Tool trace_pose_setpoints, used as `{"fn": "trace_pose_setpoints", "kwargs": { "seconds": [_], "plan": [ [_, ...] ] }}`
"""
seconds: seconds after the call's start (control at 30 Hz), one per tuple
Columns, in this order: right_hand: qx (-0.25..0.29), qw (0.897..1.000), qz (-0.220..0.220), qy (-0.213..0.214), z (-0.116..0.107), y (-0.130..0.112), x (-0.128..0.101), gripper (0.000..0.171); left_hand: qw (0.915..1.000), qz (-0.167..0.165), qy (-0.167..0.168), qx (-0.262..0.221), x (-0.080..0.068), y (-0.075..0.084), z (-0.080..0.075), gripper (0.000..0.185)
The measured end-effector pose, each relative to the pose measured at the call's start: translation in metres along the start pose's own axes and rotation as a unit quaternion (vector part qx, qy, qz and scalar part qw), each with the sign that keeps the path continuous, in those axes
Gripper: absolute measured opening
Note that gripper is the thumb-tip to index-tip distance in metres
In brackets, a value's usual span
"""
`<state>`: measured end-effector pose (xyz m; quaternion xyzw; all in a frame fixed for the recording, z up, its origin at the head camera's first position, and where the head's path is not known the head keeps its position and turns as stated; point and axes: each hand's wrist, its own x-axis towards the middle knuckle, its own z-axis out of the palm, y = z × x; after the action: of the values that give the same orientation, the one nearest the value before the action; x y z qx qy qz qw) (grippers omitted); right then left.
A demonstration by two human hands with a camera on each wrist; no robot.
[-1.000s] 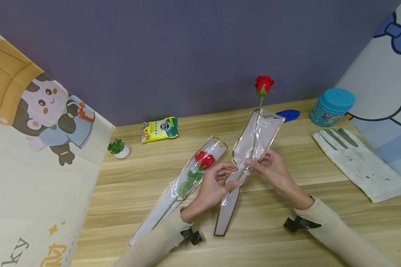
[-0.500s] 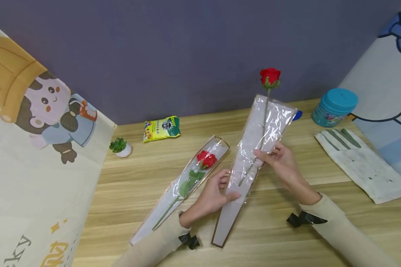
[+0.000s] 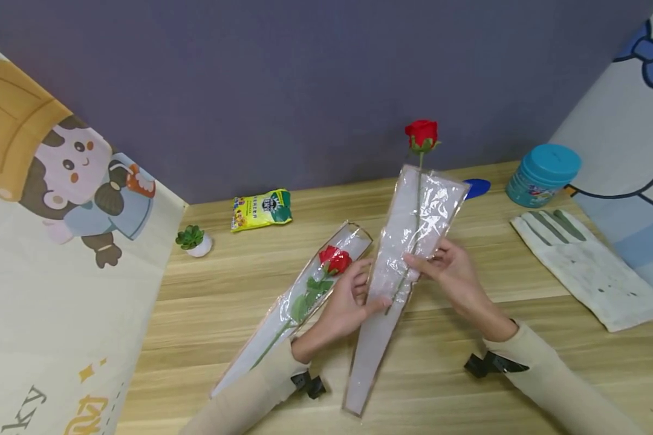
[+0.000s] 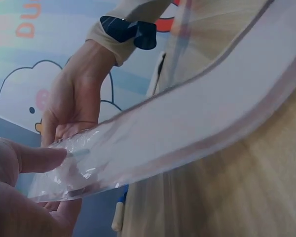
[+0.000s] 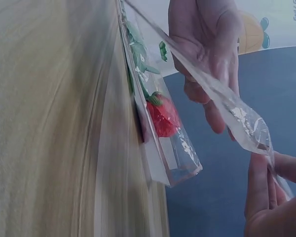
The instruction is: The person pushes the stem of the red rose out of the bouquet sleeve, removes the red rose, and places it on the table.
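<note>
In the head view a clear-fronted flower sleeve [image 3: 378, 338] with a white back tilts over the table. A red rose [image 3: 422, 134] has its long stem in the sleeve and its bloom above the open top. My left hand [image 3: 348, 305] pinches the sleeve near mid-length, thumb in front, close to the stem's lower end. Higher up, my right hand [image 3: 454, 278] pinches its right edge with the thumb over the stem. The left wrist view shows the sleeve [image 4: 177, 116] bending between the hands and the table. A second sleeved rose [image 3: 334, 260] lies to the left.
Along the back are a small potted succulent [image 3: 194, 240], a yellow-green packet [image 3: 261, 210], a blue tool blade [image 3: 477, 188] partly behind the sleeve, and a turquoise lidded jar [image 3: 544, 175]. White gloves [image 3: 593, 272] lie at the right. Walls enclose the table's back and sides.
The sleeve, creased at the middle a second ago, now looks flatter and straighter. It rose up and right with the rose, then came back down and left. Both hands keep their pinch.
</note>
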<state>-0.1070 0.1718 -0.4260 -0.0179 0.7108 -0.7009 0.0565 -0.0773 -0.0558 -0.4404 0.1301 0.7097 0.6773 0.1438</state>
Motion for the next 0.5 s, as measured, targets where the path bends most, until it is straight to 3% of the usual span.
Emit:
{"fn": "trace_pose_setpoints", "kwargs": {
  "seconds": [0.23,0.5],
  "plan": [
    [0.026,1.0,-0.005,-0.007,0.0015,0.0036,-0.002,0.025,0.9995,-0.014,-0.011,0.027,-0.0015,-0.0029,0.0033,0.071],
    [0.016,1.0,0.005,-0.013,0.0022,0.0061,-0.0039,0.027,0.9997,-0.015,-0.013,0.013,-0.0028,-0.0053,0.0045,0.072]
  ]
}}
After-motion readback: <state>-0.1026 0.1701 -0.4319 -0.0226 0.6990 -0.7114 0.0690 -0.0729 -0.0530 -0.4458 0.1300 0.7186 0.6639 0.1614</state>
